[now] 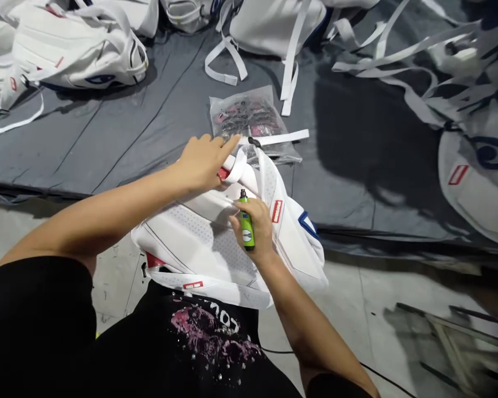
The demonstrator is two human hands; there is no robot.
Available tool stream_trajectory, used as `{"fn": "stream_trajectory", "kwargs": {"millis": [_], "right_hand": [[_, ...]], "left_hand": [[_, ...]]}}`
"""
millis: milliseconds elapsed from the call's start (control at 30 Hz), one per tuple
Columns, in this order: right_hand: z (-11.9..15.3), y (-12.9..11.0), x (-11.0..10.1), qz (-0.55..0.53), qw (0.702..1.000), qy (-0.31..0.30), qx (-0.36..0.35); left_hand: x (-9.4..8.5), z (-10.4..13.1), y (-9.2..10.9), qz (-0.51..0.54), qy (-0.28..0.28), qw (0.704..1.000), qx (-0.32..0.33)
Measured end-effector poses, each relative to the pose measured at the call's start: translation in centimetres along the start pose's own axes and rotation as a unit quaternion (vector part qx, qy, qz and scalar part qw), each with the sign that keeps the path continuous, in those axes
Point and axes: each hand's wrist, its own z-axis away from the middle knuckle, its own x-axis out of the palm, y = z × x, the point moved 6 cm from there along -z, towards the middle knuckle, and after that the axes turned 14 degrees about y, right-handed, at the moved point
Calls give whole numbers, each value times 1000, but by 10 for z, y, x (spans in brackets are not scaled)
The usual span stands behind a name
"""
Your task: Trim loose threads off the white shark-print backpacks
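Observation:
A white backpack (216, 237) with red labels and blue trim lies tilted between my body and the table edge, its back panel and straps facing up. My left hand (205, 160) grips the upper end of the backpack beside a red patch, index finger stretched toward a black buckle (254, 142). Its thumb is mostly hidden. My right hand (258, 224) is wrapped around a small green bottle (246, 224) with a black nozzle pointing up, held over the back panel. A shoulder strap (269, 182) runs just right of the bottle.
A clear plastic bag (249, 113) of dark and pink items lies on the dark-covered table (157, 132) behind the backpack. More white backpacks (78, 50) line the back and left. Another backpack (477, 171) with loose straps stands right. A metal frame (452, 342) is on the floor.

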Motion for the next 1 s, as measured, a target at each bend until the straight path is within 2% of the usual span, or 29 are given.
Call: {"fn": "stream_trajectory", "kwargs": {"millis": [67,133,233,333,433,600,800,900,1000], "right_hand": [[8,-5,-1,0,1000,6,24],[15,-8,-1,-2,1000,-9,29],[21,-7,0,-15,999,-31,21],[20,0,0,-24,999,-22,29],[19,4,1,-21,999,-11,44],[20,6,6,-27,997,-31,63],[10,8,5,-2,999,-19,32],[-6,18,4,47,998,5,32],[-22,31,9,156,987,-13,33]], "left_hand": [[18,-10,-1,-9,-1,1000,16],[28,-10,4,-10,-15,998,56],[28,-1,13,-25,-49,992,112],[22,7,23,-58,-56,987,137],[26,11,28,-68,-60,987,136],[38,13,27,-60,-61,991,106],[32,11,28,-43,-28,993,107],[31,9,27,-70,-31,990,115],[31,8,27,-81,-39,987,132]]}}
